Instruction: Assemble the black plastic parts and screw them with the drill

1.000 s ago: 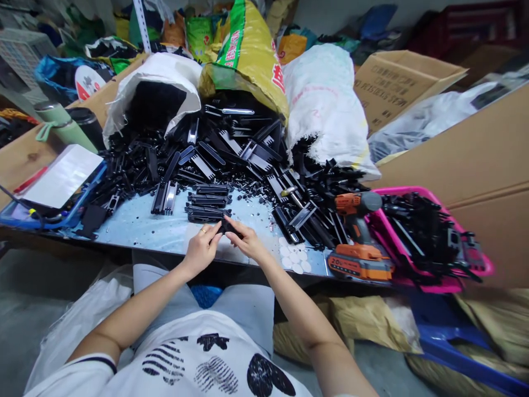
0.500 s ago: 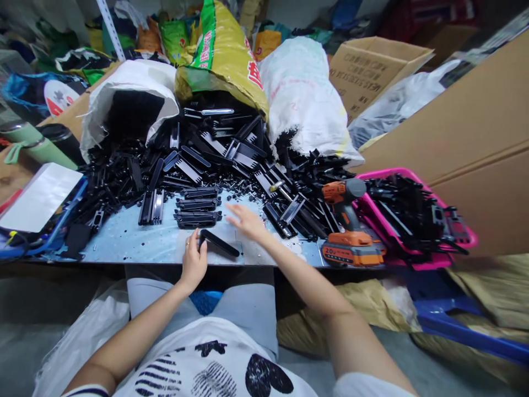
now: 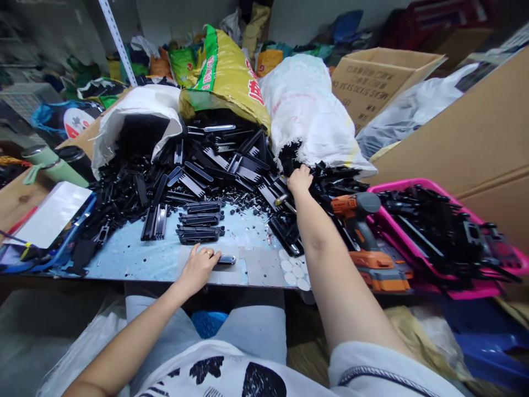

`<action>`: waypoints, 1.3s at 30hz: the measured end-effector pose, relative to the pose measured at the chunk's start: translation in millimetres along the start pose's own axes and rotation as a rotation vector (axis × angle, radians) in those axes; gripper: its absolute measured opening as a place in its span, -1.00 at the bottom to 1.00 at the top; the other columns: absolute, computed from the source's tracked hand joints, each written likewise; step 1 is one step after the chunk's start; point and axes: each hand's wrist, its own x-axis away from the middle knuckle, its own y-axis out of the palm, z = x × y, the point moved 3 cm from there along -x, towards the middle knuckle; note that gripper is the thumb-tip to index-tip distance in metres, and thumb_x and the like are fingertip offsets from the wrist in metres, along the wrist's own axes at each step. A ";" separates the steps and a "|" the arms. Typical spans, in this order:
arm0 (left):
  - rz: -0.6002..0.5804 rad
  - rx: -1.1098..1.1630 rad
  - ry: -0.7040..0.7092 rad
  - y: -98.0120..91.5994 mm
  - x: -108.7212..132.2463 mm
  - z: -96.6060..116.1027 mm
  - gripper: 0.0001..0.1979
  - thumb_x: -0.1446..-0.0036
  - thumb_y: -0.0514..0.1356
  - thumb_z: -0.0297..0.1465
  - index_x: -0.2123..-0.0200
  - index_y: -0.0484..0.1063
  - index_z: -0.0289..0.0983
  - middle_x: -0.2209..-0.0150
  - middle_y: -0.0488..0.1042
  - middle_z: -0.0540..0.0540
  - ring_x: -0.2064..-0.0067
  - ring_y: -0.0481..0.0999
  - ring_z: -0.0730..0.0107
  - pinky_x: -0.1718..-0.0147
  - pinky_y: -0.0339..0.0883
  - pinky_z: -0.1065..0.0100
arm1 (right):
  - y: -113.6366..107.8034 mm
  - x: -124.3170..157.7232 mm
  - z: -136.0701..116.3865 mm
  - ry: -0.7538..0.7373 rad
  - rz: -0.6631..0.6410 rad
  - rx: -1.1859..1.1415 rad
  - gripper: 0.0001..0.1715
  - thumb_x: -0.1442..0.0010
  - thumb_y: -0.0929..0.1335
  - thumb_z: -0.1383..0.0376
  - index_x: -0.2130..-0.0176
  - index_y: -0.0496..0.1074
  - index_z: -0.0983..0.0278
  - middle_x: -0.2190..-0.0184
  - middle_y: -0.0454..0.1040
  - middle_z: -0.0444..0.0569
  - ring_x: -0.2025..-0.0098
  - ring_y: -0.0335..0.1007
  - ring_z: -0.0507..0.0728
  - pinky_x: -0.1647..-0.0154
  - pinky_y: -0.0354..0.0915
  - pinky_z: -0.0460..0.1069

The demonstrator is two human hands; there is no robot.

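At the table's front edge my left hand (image 3: 200, 268) is closed over one end of a long black plastic piece (image 3: 227, 259), whose shiny other end sticks out to the right. Just beyond it lies a small stack of black plastic assemblies (image 3: 200, 234). My right hand (image 3: 300, 179) is stretched far forward into the black parts at the mouth of a white woven sack (image 3: 316, 105). Its fingers point down, and their tips are hidden, so whether they grip anything does not show. A screwdriver-like tool with a brass-coloured part (image 3: 281, 199) lies just left of that wrist.
An orange cordless drill (image 3: 359, 220) stands right of my right forearm, beside a pink basket (image 3: 403, 184) of black parts. Behind are a heap of black parts (image 3: 219, 160), a yellow-green sack (image 3: 231, 71) and another white sack (image 3: 138, 99). A blue tray (image 3: 88, 212) sits left.
My right hand has moved forward and right, from near the stack to the white sack's mouth. The black piece under my left hand has turned and now lies level. The view has shifted slightly.
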 end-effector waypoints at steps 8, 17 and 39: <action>-0.065 0.108 -0.102 3.1 4.7 -6.1 -0.67 -0.23 0.03 -0.42 -0.06 0.30 -0.28 0.17 0.41 -0.21 0.10 0.40 0.17 0.02 0.22 0.08 | -39.5 87.5 -41.2 0.033 -0.233 0.032 -0.49 -0.20 0.30 0.08 0.02 0.25 0.40 0.36 0.43 0.07 0.38 0.32 0.12 0.36 0.12 -0.02; -0.213 0.240 -0.048 2.1 -18.0 1.9 -0.65 -0.26 -0.02 -0.30 -0.07 0.25 -0.26 0.09 0.39 -0.20 0.04 0.37 0.13 0.06 0.24 0.16 | -38.0 262.2 -163.5 -0.661 -0.641 -0.113 -0.59 -0.32 0.13 0.04 0.17 0.34 0.27 0.29 0.43 0.03 0.30 0.38 0.11 0.37 0.11 -0.07; 0.002 0.141 0.073 -10.8 -85.2 6.1 -0.64 -0.26 -0.01 -0.31 -0.09 0.23 -0.30 -0.02 0.37 -0.25 -0.05 0.31 0.14 0.01 0.14 0.15 | -34.8 258.3 -143.2 -0.688 -0.371 -0.165 -0.55 -0.32 0.15 0.02 0.21 0.38 0.30 0.23 0.40 0.04 0.19 0.28 0.12 0.24 0.05 -0.02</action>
